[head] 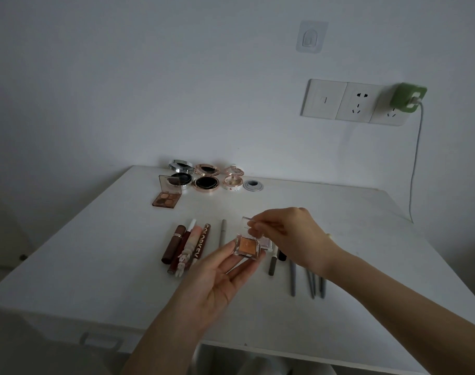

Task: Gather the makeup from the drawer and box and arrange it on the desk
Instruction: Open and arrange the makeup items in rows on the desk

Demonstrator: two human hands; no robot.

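My left hand (220, 277) holds a small clear square case with an orange eyeshadow pan (246, 246) on its fingertips, above the white desk (95, 253). My right hand (287, 235) pinches the case's clear lid (247, 222), lifted open. Several lip tubes (186, 246) lie in a row to the left, and a thin grey pencil (222, 232) beside them. Grey pencils and brushes (309, 282) lie under my right forearm. At the back stand three open round compacts (206, 177) and an open brown eyeshadow palette (167, 194).
A cable grommet (253, 185) sits in the desk near the wall. A green charger (408, 98) is plugged into the wall sockets, its cable hanging to the right. A drawer handle (101, 339) shows below the front edge.
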